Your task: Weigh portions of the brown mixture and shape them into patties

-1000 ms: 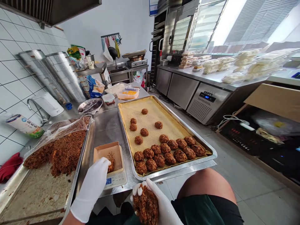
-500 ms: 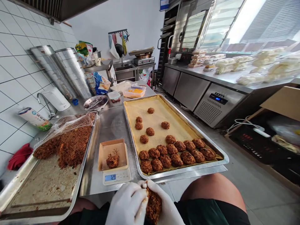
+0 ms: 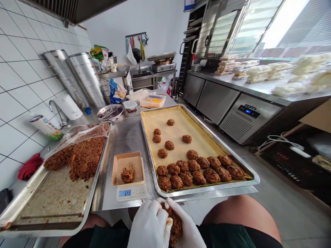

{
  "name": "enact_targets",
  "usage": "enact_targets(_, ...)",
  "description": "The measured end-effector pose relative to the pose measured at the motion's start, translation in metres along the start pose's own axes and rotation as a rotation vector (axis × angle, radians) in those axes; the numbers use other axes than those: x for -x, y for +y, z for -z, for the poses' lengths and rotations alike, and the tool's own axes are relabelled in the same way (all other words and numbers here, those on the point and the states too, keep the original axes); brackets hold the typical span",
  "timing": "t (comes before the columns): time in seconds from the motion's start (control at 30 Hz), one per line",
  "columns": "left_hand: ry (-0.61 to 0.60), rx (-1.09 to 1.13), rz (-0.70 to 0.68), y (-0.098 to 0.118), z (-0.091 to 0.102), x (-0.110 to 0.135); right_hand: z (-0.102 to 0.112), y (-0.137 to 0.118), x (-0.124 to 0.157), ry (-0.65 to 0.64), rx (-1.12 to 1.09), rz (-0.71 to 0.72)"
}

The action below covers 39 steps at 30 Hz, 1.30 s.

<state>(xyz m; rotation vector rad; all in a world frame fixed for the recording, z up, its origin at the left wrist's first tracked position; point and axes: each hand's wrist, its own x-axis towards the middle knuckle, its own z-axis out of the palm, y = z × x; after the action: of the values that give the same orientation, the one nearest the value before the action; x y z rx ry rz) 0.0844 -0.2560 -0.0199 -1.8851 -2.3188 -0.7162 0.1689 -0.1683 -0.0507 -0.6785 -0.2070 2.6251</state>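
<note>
At the table's front edge, my left hand [image 3: 148, 224] and my right hand [image 3: 190, 225], both in white gloves, are closed around a ball of brown shredded filling [image 3: 176, 225]. The fingers cover much of it. Just ahead, a kitchen scale [image 3: 131, 193] carries a brown paper tray [image 3: 116, 168] with another clump of filling [image 3: 127, 175] and crumbs. Right of the scale, a lined baking tray [image 3: 178, 112] holds several shaped balls [image 3: 192, 165], packed in rows at the near end and scattered farther back. On the left, a metal tray [image 3: 54, 203] bears a large heap of filling [image 3: 86, 155].
Plastic film [image 3: 77, 136] partly covers the heap. Behind it are a bowl [image 3: 110, 112], a plastic container with orange contents [image 3: 153, 100], and a bottle-like pack [image 3: 46, 126]. A red cloth [image 3: 30, 167] lies at far left. Stacked packages [image 3: 258, 72] stand on the right counter.
The whole view has shifted, with objects appearing farther right. My hands still clasp the ball, which looks rounder and smoother. The scale's displayed number has changed.
</note>
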Motion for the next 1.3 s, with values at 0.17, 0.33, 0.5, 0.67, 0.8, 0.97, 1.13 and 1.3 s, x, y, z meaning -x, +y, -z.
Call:
enact_targets(0.17,-0.037,-0.205,-0.203,-0.001,0.003,-0.002,0.011,-0.004,0.001,0.064,0.100,0.099)
enact_targets(0.33,-0.031,0.093,-0.211,-0.021,0.035,0.000,-0.004,-0.003,0.009,0.082,0.096,0.084)
enact_targets(0.5,-0.055,0.279,-0.019,-0.036,0.054,-0.004,-0.019,-0.002,0.016,0.063,0.235,0.131)
enact_targets(0.67,-0.198,0.210,-0.192,-0.031,0.048,-0.012,-0.009,0.000,0.019,0.028,0.440,0.189)
enact_targets(0.8,-0.282,0.136,-0.228,-0.031,0.046,-0.014,-0.008,-0.002,0.023,-0.001,0.652,0.243)
enact_targets(0.97,-0.318,0.054,-0.200,-0.032,0.033,-0.010,-0.019,-0.008,0.027,-0.050,0.770,0.259)
enact_targets(1.13,-0.288,0.126,-0.083,-0.032,0.031,-0.012,-0.015,-0.007,0.024,-0.062,0.654,0.188)
enact_targets(1.3,-0.339,0.262,0.077,-0.039,0.054,-0.022,-0.008,-0.010,0.022,0.000,0.698,0.210)
